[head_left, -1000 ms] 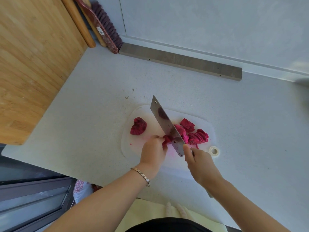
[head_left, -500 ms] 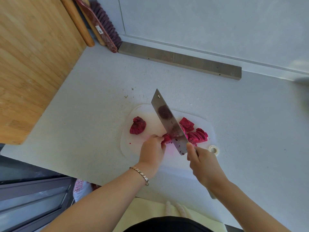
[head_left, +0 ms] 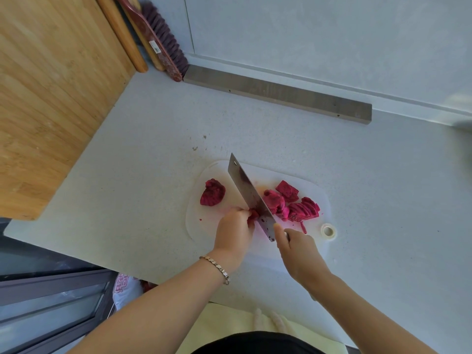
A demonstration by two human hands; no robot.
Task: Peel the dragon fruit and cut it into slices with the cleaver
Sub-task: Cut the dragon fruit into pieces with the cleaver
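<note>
Two hands work over a white cutting board [head_left: 315, 194] on a pale counter [head_left: 153, 175]. The left hand [head_left: 233, 229] pinches a small piece of dragon fruit [head_left: 253, 215] against the board. The right hand [head_left: 298, 251] grips the handle of the cleaver [head_left: 249, 195], its blade just beside the left fingers. Cut slices [head_left: 293, 206] lie heaped right of the blade, and a peeled chunk [head_left: 212, 192] rests apart on the left.

Two hands [head_left: 233, 231] [head_left: 298, 249], one cleaver [head_left: 245, 187], one cutting board [head_left: 315, 194], one brush [head_left: 163, 39].

I see a pale speckled counter [head_left: 132, 190] carrying a white cutting board [head_left: 315, 198], a grey bar [head_left: 275, 94] by the wall, and a bamboo board [head_left: 51, 98] overlapping its left side.
</note>
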